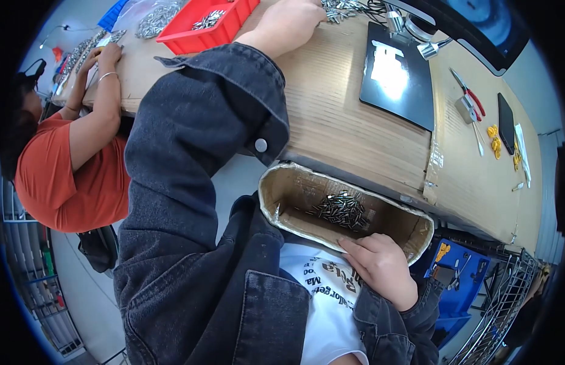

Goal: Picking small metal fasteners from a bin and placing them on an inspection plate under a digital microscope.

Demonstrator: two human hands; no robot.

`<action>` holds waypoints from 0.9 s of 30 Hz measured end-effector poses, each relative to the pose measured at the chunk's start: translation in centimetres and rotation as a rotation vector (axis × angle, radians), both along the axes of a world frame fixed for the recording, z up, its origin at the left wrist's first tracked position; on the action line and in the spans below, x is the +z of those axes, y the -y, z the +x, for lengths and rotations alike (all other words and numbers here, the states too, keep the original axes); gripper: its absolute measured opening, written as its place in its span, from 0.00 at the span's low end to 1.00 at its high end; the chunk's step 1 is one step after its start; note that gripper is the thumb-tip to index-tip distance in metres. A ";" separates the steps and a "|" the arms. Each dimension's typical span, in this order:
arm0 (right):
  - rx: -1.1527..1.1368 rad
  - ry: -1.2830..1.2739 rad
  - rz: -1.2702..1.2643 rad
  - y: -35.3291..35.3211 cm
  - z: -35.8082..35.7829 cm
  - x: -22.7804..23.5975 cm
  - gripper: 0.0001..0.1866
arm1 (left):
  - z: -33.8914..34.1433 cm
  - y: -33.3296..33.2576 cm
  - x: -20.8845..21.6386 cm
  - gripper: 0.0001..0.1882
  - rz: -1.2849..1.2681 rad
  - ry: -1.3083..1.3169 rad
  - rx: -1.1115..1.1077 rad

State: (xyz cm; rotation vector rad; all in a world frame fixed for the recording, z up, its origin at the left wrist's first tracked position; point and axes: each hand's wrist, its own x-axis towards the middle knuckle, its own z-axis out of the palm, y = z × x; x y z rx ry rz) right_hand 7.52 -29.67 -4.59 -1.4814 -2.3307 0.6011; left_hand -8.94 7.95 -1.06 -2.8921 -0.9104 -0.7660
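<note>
My left arm reaches far across the table, and my left hand (289, 25) rests near its far side, beside a pile of small metal pieces (342, 8). Its fingers look curled together and are partly cut off by the upper edge; what they hold, if anything, is hidden. Against the table's near edge, in front of my body, is an open cardboard box (282, 219) with a taped rim. Small shiny metal pins (342, 210) lie heaped on its bottom. My right hand (380, 264) grips the box's near rim toward the right, its fingers bent over it.
A red bin (194, 41) with metal pieces stands left of my left hand. To the right lie a black mat (399, 76), red-handled pliers (474, 100), a metal block (465, 109), yellow pieces (494, 141) and a phone (506, 121). A person in orange (72, 164) works at left.
</note>
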 end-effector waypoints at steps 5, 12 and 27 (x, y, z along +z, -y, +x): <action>-0.023 -0.006 0.006 0.2 0.4 -0.3 0.12 | 0.4 -1.4 -0.2 0.09 0.107 -0.082 -0.042; -0.005 -0.012 0.006 0.2 0.6 -0.6 0.13 | 0.1 -4.6 -1.9 0.09 0.161 -0.155 -0.166; 0.002 -0.014 0.034 0.6 1.3 -1.1 0.14 | 4.6 4.5 -0.4 0.11 -0.386 0.335 0.021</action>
